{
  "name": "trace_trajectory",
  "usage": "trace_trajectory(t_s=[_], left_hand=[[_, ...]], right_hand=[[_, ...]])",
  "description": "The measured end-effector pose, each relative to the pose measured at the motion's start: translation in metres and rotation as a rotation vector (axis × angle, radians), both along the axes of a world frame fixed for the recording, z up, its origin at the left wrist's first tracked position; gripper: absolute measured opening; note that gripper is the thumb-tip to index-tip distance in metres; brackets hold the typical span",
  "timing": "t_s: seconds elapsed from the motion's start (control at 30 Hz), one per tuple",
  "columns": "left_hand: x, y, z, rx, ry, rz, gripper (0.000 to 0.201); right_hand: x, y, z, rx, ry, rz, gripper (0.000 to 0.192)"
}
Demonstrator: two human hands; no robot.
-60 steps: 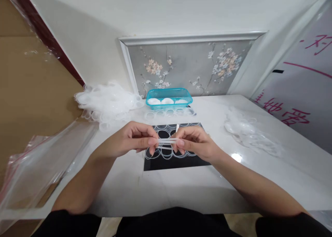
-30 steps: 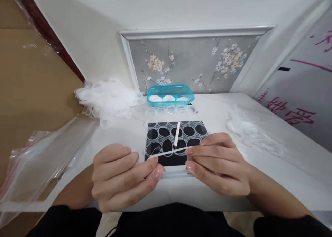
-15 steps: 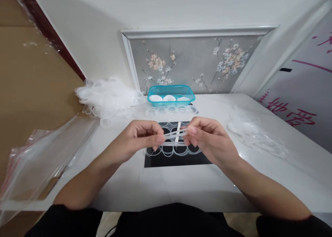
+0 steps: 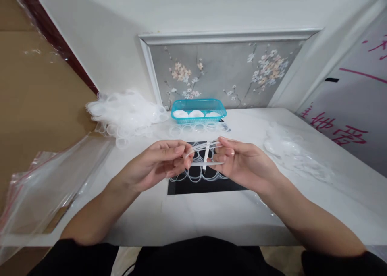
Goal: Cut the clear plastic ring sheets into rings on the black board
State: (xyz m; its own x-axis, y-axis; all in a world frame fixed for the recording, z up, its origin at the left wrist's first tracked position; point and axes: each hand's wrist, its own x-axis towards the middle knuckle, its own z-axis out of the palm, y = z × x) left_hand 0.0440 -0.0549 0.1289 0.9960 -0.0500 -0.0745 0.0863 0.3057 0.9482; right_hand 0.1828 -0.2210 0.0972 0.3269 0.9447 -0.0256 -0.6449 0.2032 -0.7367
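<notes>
Head view: both hands meet over the middle of the white surface (image 4: 211, 215). The left hand (image 4: 157, 165) and the right hand (image 4: 242, 163) each pinch an end of a thin clear plastic strip (image 4: 202, 147), with fingertips closed on it, so each grip is clamped on the strip. The strip is held in the air just above a black mat (image 4: 205, 185). A second pale band lies lower between the fingers; whether it is part of the same piece is hard to make out.

The mat carries rows of clear plastic rings (image 4: 196, 173), and the hands hide most of them. A small white stick (image 4: 206, 157) stands out behind the strip; whether it rests on the mat or is held is unclear.

Farther back, a turquoise basket (image 4: 198, 104) holds white round pieces, with a row of clear rings just in front of it. A heap of clear plastic pieces (image 4: 123, 113) sits at the back left, and a flatter, hard-to-read clear pile (image 4: 290, 151) lies to the right. A clear zip bag (image 4: 45, 187) with a red edge is cut off at the left border. Black sleeves cross the bottom edge.
</notes>
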Motion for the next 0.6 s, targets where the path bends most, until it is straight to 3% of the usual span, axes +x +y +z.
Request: trace_trajectory(t_s=[0.23, 0.37, 0.6], left_hand=[[-0.0021, 0.0016, -0.0017, -0.067, -0.017, -0.064, 0.027], [-0.0018, 0.0032, -0.0023, -0.080, -0.024, -0.076, 0.029], [-0.0025, -0.0013, -0.0013, 0.074, -0.084, -0.071, 0.031]], right_hand=[[0.0050, -0.0006, 0.0017, -0.006, -0.133, -0.061, 0.018], [0.0049, -0.0011, 0.0033, -0.041, -0.040, -0.089, 0.020], [0.0030, -0.0036, 0.0066, 0.039, -0.204, -0.140, 0.021]])
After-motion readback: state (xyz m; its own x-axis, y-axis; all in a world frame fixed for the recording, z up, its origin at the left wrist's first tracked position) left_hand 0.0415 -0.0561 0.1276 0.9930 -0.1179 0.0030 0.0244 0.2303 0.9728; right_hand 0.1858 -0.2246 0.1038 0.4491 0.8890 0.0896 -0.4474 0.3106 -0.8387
